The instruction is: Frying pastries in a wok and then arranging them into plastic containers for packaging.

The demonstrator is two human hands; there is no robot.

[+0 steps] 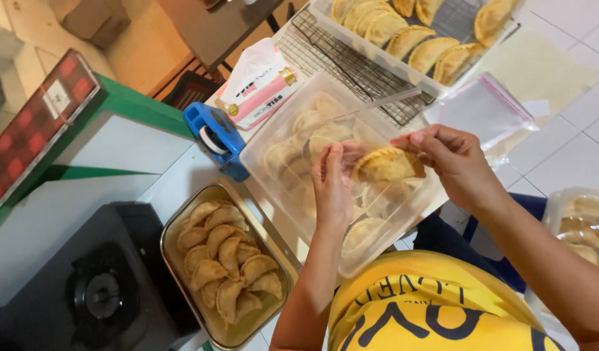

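Pastry: a golden half-moon pastry (385, 166) with a crimped edge sits at the centre of the frame, held up between both hands above a clear plastic box.
Left hand: the left hand (333, 188) is just left of the pastry, palm towards it, fingers upright and close together, fingertips touching its left end.
Right hand: the right hand (450, 159) comes in from the right, thumb and fingers pinched on the pastry's upper right edge.
Clear plastic box: the box (273, 140) lies under the hands, tilted across the middle of the frame, with paler pastries showing through its cloudy wall.
Metal tray: a rectangular tray (176, 224) in the lower centre-left holds a heap of fried pastries.
Tape dispenser: a blue dispenser (218, 136) rests just left of the box, touching its corner.
Tissue pack: a pink and white pack (260, 88) lies above the dispenser.
Wire rack: a dark rack (332, 55) runs along the upper centre, and a white tray (377, 55) of browned pastries rests on it.
Plastic bags: clear bags (481, 107) lie on the white tiles at upper right.
Stove: a black burner (101, 292) fills the lower left corner.
Shirt: a yellow shirt (429, 305) with dark lettering shows at the bottom centre.
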